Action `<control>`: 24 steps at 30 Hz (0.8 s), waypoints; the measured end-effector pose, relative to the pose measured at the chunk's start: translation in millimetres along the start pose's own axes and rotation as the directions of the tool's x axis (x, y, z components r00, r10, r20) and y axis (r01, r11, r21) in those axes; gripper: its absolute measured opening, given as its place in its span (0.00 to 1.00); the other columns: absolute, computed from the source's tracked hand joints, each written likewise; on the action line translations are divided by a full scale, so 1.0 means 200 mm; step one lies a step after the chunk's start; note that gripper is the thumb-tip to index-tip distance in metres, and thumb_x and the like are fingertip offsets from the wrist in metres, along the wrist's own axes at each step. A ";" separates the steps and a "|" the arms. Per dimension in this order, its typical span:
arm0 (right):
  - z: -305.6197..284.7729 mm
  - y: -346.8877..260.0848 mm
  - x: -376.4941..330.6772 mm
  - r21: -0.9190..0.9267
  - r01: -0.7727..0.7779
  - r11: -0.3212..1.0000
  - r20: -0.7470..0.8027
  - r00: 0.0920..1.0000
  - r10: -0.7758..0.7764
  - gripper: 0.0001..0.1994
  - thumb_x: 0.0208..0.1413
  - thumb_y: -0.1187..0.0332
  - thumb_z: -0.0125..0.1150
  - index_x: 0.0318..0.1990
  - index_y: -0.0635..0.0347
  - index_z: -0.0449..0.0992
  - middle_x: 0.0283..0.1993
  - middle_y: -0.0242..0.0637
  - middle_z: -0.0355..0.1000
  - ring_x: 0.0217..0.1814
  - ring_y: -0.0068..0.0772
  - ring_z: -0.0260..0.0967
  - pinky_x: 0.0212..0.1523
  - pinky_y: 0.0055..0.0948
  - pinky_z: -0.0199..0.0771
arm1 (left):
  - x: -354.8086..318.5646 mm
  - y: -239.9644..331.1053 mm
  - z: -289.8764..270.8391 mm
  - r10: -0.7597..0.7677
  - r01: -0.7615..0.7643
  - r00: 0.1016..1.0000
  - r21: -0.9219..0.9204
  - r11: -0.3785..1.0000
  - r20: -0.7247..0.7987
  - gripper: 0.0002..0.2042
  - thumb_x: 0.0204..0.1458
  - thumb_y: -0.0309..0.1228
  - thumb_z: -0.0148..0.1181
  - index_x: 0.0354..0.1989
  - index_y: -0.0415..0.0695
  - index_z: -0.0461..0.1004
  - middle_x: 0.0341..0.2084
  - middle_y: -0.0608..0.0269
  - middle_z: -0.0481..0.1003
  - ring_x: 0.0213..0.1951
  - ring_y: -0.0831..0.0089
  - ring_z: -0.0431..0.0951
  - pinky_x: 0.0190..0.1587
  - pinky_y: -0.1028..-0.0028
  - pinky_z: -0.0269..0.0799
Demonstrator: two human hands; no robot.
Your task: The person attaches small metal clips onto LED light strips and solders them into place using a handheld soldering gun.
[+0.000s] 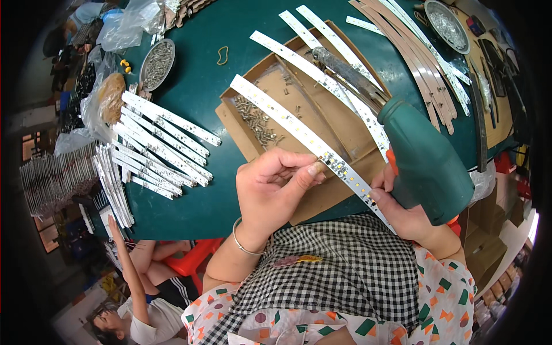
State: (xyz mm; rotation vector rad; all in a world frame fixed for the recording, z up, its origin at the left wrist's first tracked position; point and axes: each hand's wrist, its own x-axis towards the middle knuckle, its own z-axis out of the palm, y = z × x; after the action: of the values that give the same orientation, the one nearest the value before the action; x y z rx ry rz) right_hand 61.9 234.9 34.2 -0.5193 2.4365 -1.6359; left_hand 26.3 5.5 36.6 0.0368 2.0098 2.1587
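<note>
A long white LED strip board (299, 127) slants from the box toward my apron, dotted with small yellow LEDs and dark components. My left hand (279, 187) pinches its edge near the middle between thumb and forefinger; whether a small part is also between those fingertips I cannot make out. Closer to its lower end, my right hand (405, 210) grips the strip between thumb and finger. Against the right hand is a dark green power tool (428, 164) with an orange trigger, its metal nose pointing up and left. I cannot tell what supports the tool.
Beneath the strip sits a shallow cardboard box (236, 135) holding loose screws (259, 123) and more strips. Stacked strips (167, 141) lie left, below a metal bowl of screws (157, 64). Brown strips (414, 69) and another bowl (445, 26) are far right. A person (149, 310) sits lower left.
</note>
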 end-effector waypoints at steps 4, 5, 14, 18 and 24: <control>0.04 0.00 -0.02 0.311 -0.079 0.947 -0.090 0.990 0.112 0.31 0.52 0.86 0.56 0.64 0.66 0.54 0.32 0.31 0.59 0.34 0.24 0.66 0.37 0.23 0.68 | -0.01 -0.07 -0.02 0.191 -0.173 0.981 0.343 0.923 -0.020 0.04 0.48 0.20 0.66 0.32 0.36 0.79 0.27 0.59 0.81 0.26 0.76 0.81 0.29 0.80 0.75; 0.04 0.00 -0.03 0.284 -0.102 0.953 -0.077 0.989 0.128 0.30 0.52 0.85 0.57 0.62 0.66 0.55 0.32 0.31 0.60 0.35 0.24 0.66 0.36 0.23 0.68 | -0.01 -0.07 -0.01 0.190 -0.171 0.982 0.344 0.923 -0.020 0.04 0.48 0.20 0.66 0.32 0.36 0.79 0.27 0.59 0.81 0.26 0.76 0.81 0.29 0.80 0.75; 0.10 0.04 -0.01 -0.190 0.049 0.981 -0.219 0.971 -0.090 0.24 0.41 0.68 0.72 0.49 0.63 0.74 0.40 0.42 0.76 0.36 0.39 0.77 0.39 0.32 0.76 | 0.03 -0.12 0.01 0.245 -0.229 0.967 0.648 0.727 0.067 0.02 0.46 0.20 0.64 0.29 0.39 0.78 0.21 0.56 0.77 0.21 0.67 0.78 0.24 0.74 0.72; 0.04 0.03 -0.10 -0.235 -0.144 0.961 -0.077 0.989 0.129 0.25 0.45 0.68 0.71 0.51 0.67 0.70 0.35 0.39 0.68 0.34 0.37 0.66 0.37 0.32 0.68 | 0.04 -0.12 0.00 0.270 -0.255 0.959 0.693 0.674 0.091 0.03 0.46 0.20 0.63 0.29 0.39 0.77 0.21 0.56 0.77 0.21 0.66 0.78 0.24 0.73 0.72; -0.11 0.03 -0.21 -0.133 -0.107 0.985 0.007 0.994 0.109 0.34 0.46 0.75 0.70 0.61 0.67 0.61 0.34 0.30 0.64 0.34 0.25 0.61 0.38 0.25 0.64 | 0.04 -0.08 0.02 0.089 -0.084 0.996 0.662 0.745 0.026 0.02 0.47 0.19 0.63 0.30 0.36 0.78 0.21 0.60 0.79 0.23 0.79 0.80 0.28 0.81 0.75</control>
State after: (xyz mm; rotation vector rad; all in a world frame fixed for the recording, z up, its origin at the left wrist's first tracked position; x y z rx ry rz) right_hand 92.0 271.7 35.2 -0.4075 2.5272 -1.4308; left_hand 20.1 11.0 19.5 0.2262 2.7167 1.3548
